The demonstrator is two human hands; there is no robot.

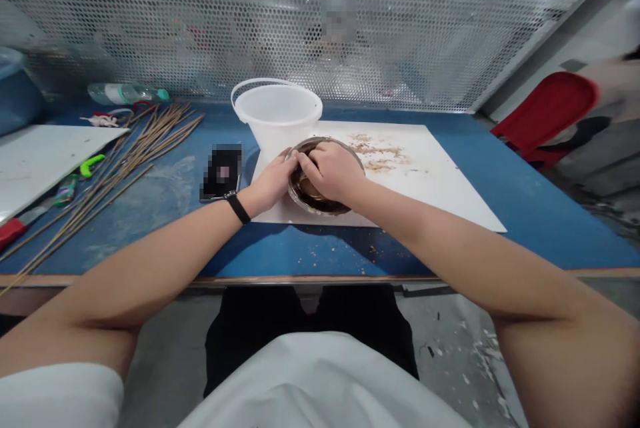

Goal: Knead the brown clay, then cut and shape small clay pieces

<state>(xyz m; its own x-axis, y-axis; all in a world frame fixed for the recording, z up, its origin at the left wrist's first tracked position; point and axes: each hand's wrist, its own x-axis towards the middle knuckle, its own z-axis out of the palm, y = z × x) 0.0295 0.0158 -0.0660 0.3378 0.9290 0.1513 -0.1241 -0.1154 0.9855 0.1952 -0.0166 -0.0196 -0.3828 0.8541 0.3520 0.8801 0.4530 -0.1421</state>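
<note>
The rim of a metal bowl (327,209) is held at its left side by the left hand (274,181), fingers curled over it. The right hand (334,171) is dipped inside, its fingers bent; whether anything is pinched cannot be told. The bowl is tilted above a white board (440,181) marked with brown crumbs. Behind it, a white bucket (280,115) is placed.
</note>
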